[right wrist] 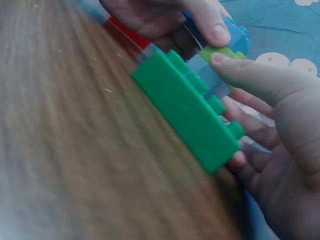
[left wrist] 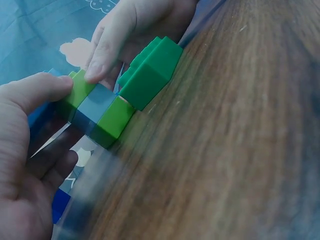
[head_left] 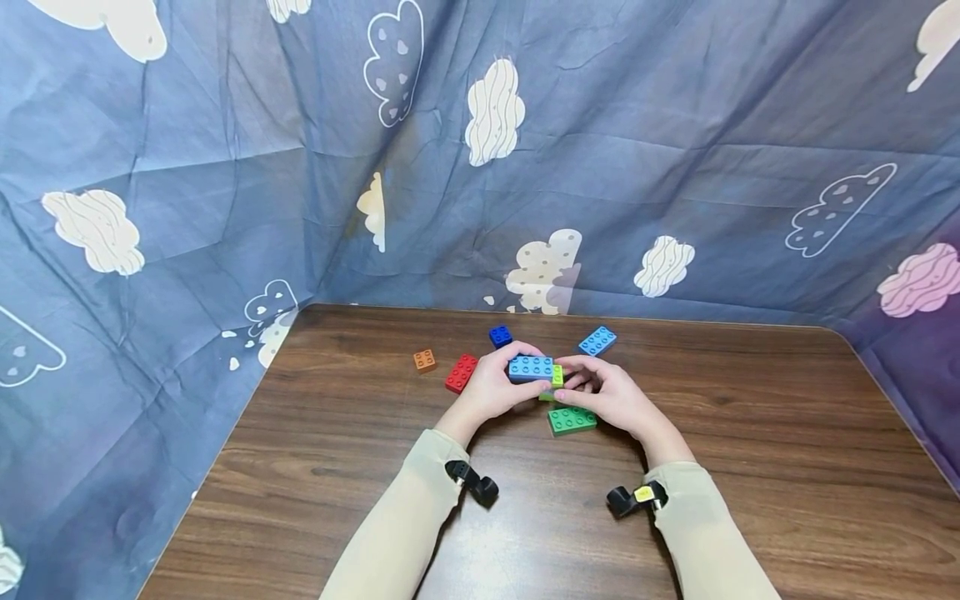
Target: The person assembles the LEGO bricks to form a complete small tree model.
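Observation:
A small stack of toy building bricks stands between both hands. On its top, a light blue brick [head_left: 531, 368] lies studs up beside a lime brick [head_left: 557, 377]. In the left wrist view, a grey-blue brick [left wrist: 94, 109] sits between that upper lime brick and a lower lime brick [left wrist: 112, 122]. My left hand [head_left: 489, 387] grips the stack at the light blue brick, thumb on the near side. From the right, my right hand [head_left: 618, 398] pinches it, its thumb on the upper lime brick. Close in front lies a green brick [head_left: 572, 420].
Left of the hands are a red brick [head_left: 461, 373] and a small orange brick [head_left: 424, 360]. Behind them lie a dark blue brick [head_left: 500, 336] and another light blue brick [head_left: 597, 340]. A cloud-patterned curtain [head_left: 450, 200] hangs behind the wooden table [head_left: 765, 400].

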Motion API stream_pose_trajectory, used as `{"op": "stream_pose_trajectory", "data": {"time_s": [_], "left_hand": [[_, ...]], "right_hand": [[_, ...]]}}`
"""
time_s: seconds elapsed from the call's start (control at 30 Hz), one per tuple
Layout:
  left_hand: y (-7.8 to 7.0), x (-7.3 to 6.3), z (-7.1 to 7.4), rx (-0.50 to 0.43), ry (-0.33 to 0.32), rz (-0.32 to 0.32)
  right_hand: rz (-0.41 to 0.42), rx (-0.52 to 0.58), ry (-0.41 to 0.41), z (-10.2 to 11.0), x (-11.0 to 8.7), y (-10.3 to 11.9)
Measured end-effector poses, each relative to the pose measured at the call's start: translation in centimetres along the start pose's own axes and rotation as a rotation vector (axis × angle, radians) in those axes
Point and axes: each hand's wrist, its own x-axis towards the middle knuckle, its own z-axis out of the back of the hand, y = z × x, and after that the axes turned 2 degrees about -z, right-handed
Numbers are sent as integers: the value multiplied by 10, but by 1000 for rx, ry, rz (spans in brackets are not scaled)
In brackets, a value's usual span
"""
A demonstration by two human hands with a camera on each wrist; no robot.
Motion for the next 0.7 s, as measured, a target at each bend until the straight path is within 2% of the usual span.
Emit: {"op": "stream_pose_trajectory", "data": {"time_s": [0.3,0.5,0.7], "left_hand": [[1,0,-1,29,-32,3],[-1,-1,0,52,-60,-4],[1,-1,1,44,-69,-10]], "right_hand": [[-53,-84,86,29,-10,7],[-17,-85,124,39,-19,13],[39,-131,146,38,-20,10]]}}
